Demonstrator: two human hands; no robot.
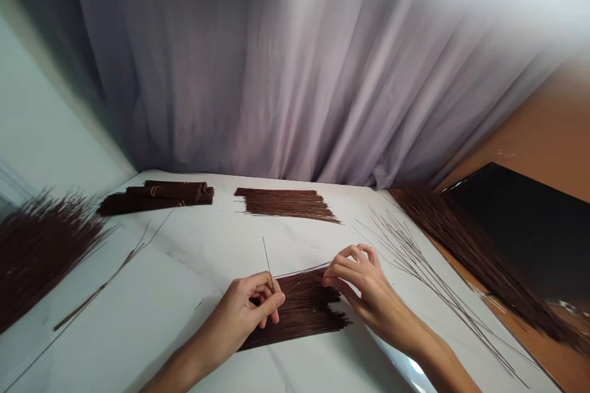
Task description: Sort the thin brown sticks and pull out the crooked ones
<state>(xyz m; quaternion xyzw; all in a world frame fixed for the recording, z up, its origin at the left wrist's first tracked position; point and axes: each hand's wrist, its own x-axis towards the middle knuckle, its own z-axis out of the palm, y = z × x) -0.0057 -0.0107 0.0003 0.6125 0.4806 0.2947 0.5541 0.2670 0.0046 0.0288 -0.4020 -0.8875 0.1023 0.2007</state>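
Single stick (268,261): pinched between thumb and forefinger of our left hand (251,307), rising just past the fingertips.
Stick pile (304,313): flat on the table (184,295), under and between both sets of fingers.
Right hand (357,276): fingers curled, tips on the pile; we cannot tell whether they grip any sticks.
Doing it well: we judge a light pinch and a steadied pile best.
Writing: none readable; tied bundles (157,196) lie well beyond our left fingers.

Beyond the left hand (249,307), a flat pile of brown sticks (286,204) lies on the white table (152,313). Farther left are tied bundles (161,195) and a big loose heap (41,245). Just right of the right hand (357,282), thin grey sticks (415,258) fan out, with a long brown heap (470,252) past them. A grey curtain (295,73) hangs behind.
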